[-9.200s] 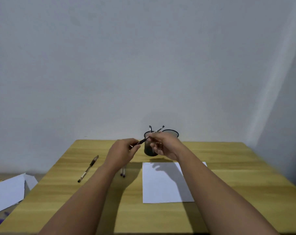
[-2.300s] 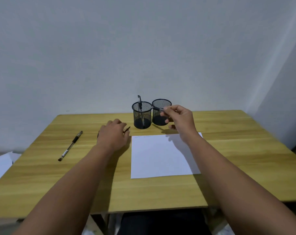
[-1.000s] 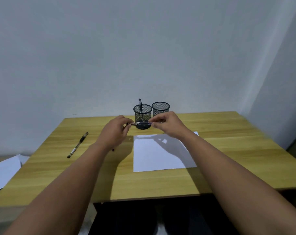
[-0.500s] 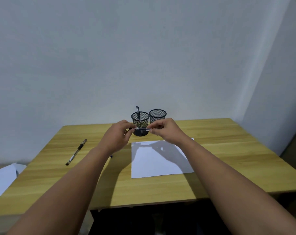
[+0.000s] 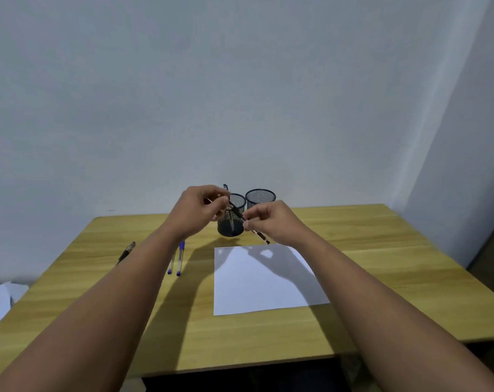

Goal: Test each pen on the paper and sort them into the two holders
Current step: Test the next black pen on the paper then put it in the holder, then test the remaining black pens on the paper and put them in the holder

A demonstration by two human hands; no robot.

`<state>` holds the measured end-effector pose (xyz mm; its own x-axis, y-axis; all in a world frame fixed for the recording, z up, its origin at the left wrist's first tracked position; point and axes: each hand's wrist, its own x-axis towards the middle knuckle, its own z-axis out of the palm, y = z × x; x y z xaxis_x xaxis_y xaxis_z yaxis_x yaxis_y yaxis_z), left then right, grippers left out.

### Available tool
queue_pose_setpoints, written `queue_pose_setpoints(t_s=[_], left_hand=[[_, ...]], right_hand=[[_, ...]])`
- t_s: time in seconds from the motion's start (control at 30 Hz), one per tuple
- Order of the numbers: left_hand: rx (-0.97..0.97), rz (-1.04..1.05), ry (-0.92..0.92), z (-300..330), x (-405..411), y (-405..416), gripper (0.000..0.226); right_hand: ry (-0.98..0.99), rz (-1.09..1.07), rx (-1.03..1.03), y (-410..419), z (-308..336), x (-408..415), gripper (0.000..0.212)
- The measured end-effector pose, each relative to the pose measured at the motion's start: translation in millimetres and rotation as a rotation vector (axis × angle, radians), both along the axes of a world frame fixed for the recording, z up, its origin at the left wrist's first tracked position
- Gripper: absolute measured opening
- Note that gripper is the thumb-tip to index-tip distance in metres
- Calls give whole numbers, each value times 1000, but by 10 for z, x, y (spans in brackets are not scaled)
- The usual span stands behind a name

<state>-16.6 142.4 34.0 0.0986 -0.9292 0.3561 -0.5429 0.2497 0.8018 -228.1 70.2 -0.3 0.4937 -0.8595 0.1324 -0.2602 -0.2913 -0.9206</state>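
My left hand (image 5: 196, 215) pinches cap end, my right hand (image 5: 270, 224) pinches pen (image 5: 238, 214) above paper (image 5: 264, 281), before left holder (image 5: 231, 219).

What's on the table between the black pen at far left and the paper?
Head view: two blue-capped pens lie side by side between the black pen and the paper; the left forearm crosses above.

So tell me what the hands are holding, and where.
Both hands pinch one pen: left hand at its upper end, right hand lower down the barrel.
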Motion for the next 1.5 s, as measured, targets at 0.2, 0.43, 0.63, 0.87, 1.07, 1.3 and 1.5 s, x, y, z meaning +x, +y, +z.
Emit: queue_pose_setpoints(t_s=[0.2,0.43,0.63,0.87,1.07,1.3,1.5], left_hand=[[26,254,-4,-445,87,-347,67],[238,348,-95,-867,253,-910,131],[148,401,-149,-1069,103,-1076,81],[173,353,-144,-955,63,-950,71],[227,468,-238,-695,438,-488,82],[285,680,-343,-661,1316,291,40],[401,763,-336,-864,1772,713,30]], right_hand=[[64,-234,-167,-480,73,107,19],[54,-284,-331,-1028,183,593,15],[268,-246,-347,-1220,-20,946,19],[325,-294,-447,-1128,30,956,42],[225,-289,-454,-746,279,998,19],[392,-44,-367,-108,257,1543,5],[451,111,-236,264,-61,2147,9]])
